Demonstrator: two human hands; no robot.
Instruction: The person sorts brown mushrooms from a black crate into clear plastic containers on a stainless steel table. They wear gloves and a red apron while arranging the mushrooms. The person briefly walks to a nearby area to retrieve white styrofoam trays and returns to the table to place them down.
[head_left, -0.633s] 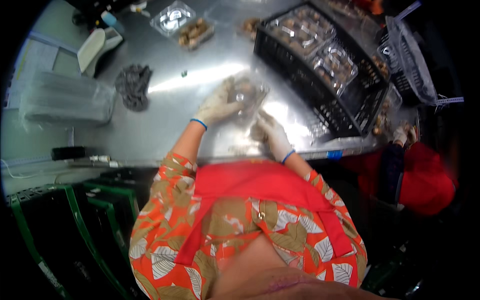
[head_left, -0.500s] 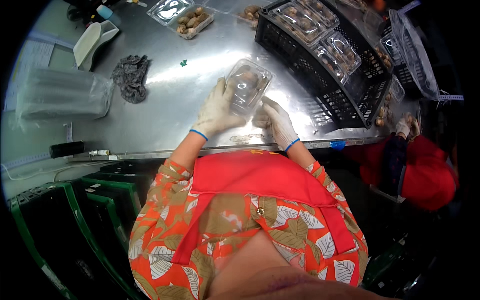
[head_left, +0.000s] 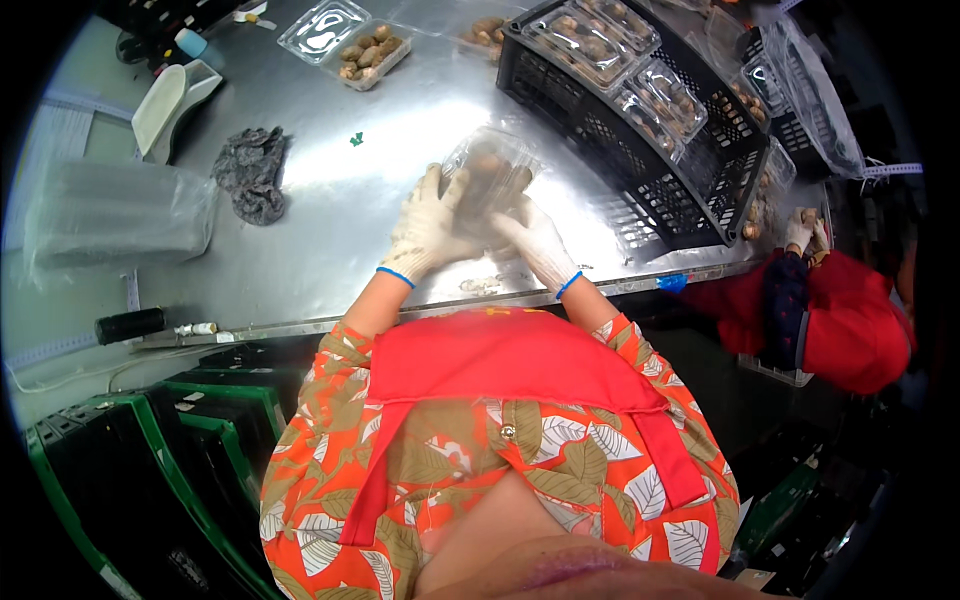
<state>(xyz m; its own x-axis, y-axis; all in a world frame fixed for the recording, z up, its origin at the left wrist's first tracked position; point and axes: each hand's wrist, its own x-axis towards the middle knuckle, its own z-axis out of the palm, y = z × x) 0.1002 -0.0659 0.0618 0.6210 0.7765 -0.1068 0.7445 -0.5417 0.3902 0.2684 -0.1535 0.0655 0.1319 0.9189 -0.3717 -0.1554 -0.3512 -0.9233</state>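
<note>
Holding the clear container just left of the black crate, you have your left hand gripping it on the side away from the crate, fingers a little apart. Your right hand touches its near end on the crate's side; blur hides whether those fingertips pinch the rim or merely press, so I cannot tell. Squeezing unevenly could flex the thin plastic, pop the lid and let the brown lumps inside roll out over the steel table left of the crate. Slick plastic against your gloves could also slip or twist. Swing too low to the right and the crate's wall might catch a corner, or your right wrist.
</note>
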